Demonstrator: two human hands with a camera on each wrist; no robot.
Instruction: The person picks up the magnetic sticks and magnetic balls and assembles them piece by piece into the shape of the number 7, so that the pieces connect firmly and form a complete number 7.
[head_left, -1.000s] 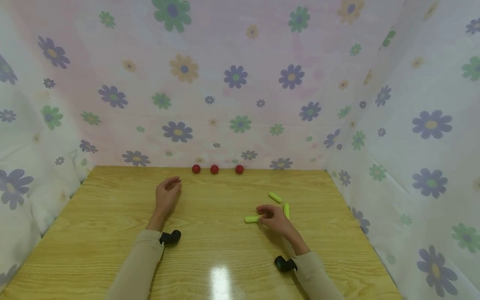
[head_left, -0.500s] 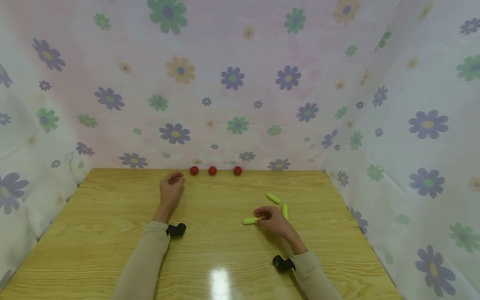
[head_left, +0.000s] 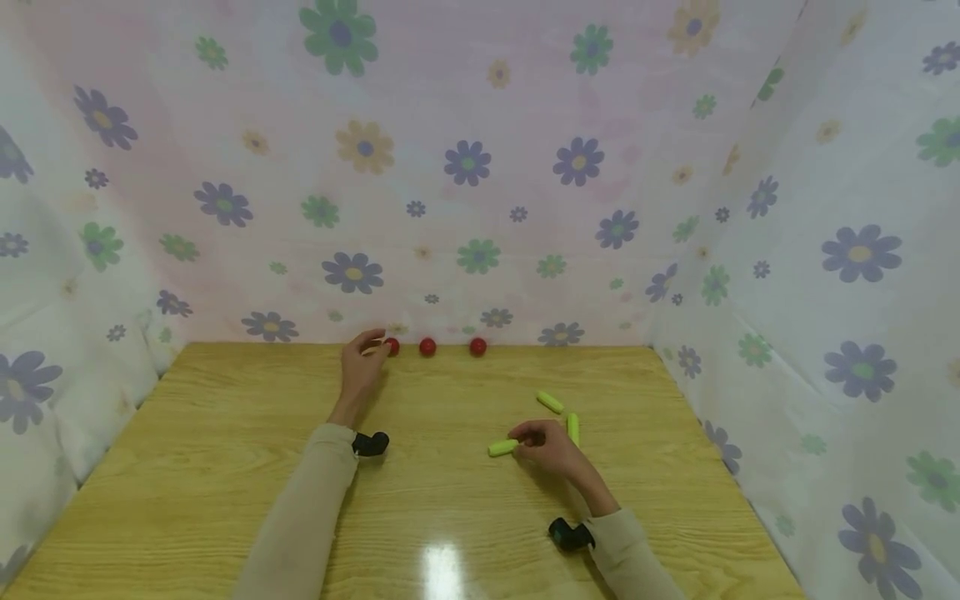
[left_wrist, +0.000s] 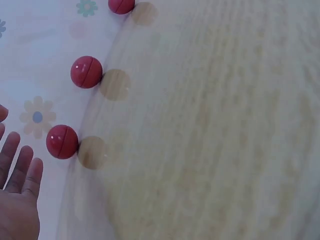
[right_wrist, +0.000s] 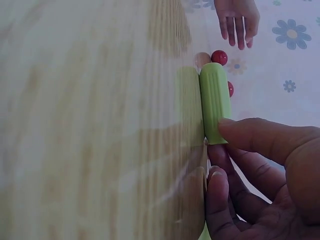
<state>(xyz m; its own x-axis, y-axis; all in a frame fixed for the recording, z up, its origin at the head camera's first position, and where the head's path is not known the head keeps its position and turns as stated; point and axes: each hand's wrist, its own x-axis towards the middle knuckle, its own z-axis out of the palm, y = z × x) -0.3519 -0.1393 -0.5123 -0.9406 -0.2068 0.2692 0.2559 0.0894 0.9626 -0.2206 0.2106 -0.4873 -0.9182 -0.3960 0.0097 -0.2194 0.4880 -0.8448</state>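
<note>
Three red balls stand along the table's back edge: a left ball (head_left: 393,346), a middle ball (head_left: 427,347) and a right ball (head_left: 478,347). My left hand (head_left: 362,367) reaches to the left ball, its fingertips overlapping it in the head view. In the left wrist view, those extended fingers (left_wrist: 20,167) show a gap from the nearest ball (left_wrist: 62,142). My right hand (head_left: 551,450) pinches the near end of a short ribbed green cylinder (right_wrist: 215,102) between thumb and fingers. The cylinder lies low along the tabletop.
Behind the right hand lie two more green cylinders, one slanted (head_left: 550,402) and one pointing away (head_left: 573,427). The wooden table (head_left: 420,508) ends at a flowered cloth (head_left: 420,167) at the back and both sides. Black wrist cameras sit on both sleeves.
My left hand has moved forward and right up to the left red ball. The green cylinder at my right hand has turned slightly, while that hand stays nearly in place.
</note>
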